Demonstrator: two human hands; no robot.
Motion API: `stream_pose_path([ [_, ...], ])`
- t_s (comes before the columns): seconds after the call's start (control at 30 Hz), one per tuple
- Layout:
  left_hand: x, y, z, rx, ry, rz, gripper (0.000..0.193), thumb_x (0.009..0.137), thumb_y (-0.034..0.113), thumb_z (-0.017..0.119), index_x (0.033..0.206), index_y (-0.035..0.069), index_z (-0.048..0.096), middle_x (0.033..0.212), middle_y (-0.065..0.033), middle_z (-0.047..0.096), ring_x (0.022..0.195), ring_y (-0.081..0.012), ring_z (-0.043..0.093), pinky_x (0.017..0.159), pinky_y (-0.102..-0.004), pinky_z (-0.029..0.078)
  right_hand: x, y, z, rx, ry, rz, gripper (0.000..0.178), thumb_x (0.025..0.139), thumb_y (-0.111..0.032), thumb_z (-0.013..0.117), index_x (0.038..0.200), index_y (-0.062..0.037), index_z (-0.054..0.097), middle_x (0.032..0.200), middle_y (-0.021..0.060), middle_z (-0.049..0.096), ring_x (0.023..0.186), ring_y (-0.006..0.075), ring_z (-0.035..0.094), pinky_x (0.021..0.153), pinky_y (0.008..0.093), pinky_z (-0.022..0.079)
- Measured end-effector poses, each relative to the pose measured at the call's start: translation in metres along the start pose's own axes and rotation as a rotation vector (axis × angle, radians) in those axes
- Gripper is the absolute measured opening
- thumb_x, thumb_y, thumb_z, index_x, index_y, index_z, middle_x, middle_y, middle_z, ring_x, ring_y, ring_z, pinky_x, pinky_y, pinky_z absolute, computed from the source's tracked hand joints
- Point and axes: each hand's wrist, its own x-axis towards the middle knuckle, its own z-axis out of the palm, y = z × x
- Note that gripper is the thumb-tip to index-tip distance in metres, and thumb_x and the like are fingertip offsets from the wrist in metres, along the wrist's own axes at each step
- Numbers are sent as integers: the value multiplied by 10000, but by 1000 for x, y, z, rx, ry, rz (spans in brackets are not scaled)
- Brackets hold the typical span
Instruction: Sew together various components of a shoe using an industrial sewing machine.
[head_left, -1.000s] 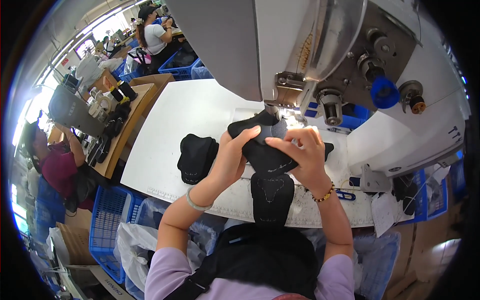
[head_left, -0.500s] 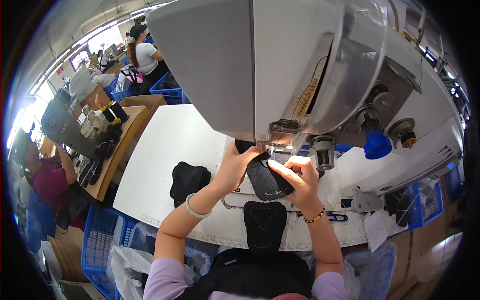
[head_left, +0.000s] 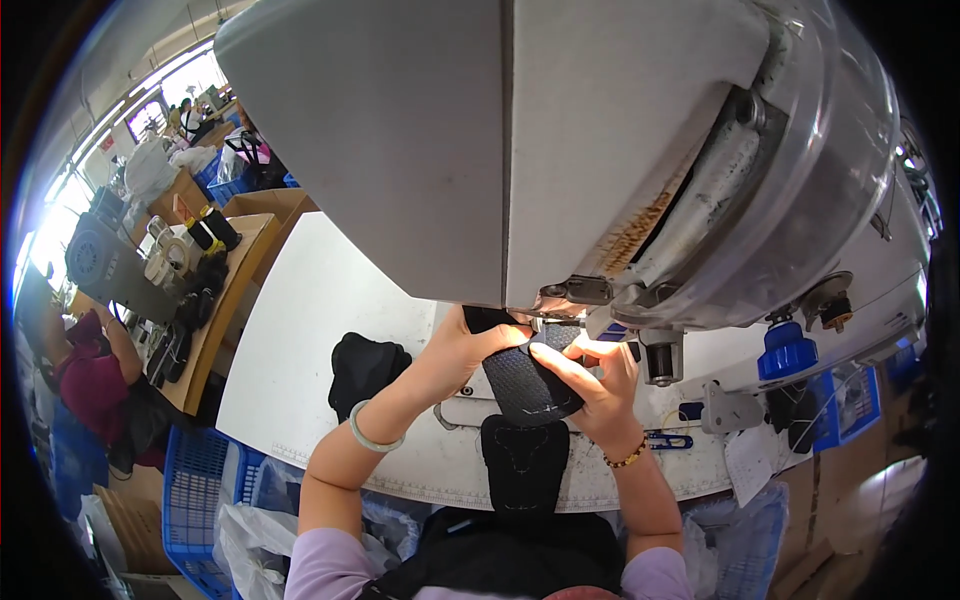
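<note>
A black fabric piece with a textured face (head_left: 530, 388) lies under the needle area of a large white sewing machine (head_left: 420, 130). My left hand (head_left: 458, 352) pinches its upper left edge, thumb pointing inward. On the right side, my right hand (head_left: 602, 388) grips the same piece, with thumb and index finger close to the needle. The machine head hides the needle tip and the far part of the piece. Another black shaped piece with pale stitch lines (head_left: 524, 465) rests at the table's front edge, just below the held one.
A stack of black pieces (head_left: 366, 372) sits left of my left forearm on the white table (head_left: 270, 370). Blue clips (head_left: 668, 441) and a paper sheet (head_left: 752, 455) lie at the right. Blue baskets (head_left: 195, 500) stand below. A co-worker (head_left: 95, 380) sits at far left.
My view has shifted nearer the machine, so its head looks larger and covers more. Both hands keep hold of the fabric piece close to the needle, with little visible movement.
</note>
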Motion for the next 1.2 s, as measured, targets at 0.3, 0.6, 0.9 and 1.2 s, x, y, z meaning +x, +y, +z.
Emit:
stream_pose_path([
  [0.3, 6, -13, -5, -99, 65, 98, 151, 841, 39, 592, 990, 12, 589, 917, -29, 599, 838, -85, 562, 752, -237, 461, -4, -6, 2, 49, -39, 141, 533, 624, -83, 648, 1135, -231, 652, 895, 2, 583, 847, 215, 542, 770, 375, 425],
  [0.6, -3, -20, -1, -32, 90, 87, 125, 862, 74, 556, 972, 26, 589, 869, -22, 597, 677, -76, 541, 466, -217, 413, -18, 6, 2, -20, 53, 41, 432, 619, -33, 637, 1038, -125, 684, 1018, 70, 599, 813, 206, 547, 710, 289, 468],
  [0.9, -14, -17, 22, 71, 333, 174, 67, 845, 112, 558, 862, 52, 582, 742, 31, 549, 584, -34, 469, 461, -204, 368, -13, 13, 4, 13, 112, 110, 420, 615, 93, 569, 977, -76, 700, 838, 79, 662, 683, 187, 589, 647, 269, 464],
  [1.2, -16, -18, 40, 174, 443, 324, 63, 836, 45, 537, 844, 2, 583, 709, 14, 560, 645, -61, 491, 574, -213, 406, -32, 27, 15, -4, 134, 265, 407, 556, 35, 586, 960, 13, 632, 892, 155, 620, 799, 305, 576, 740, 386, 432],
])
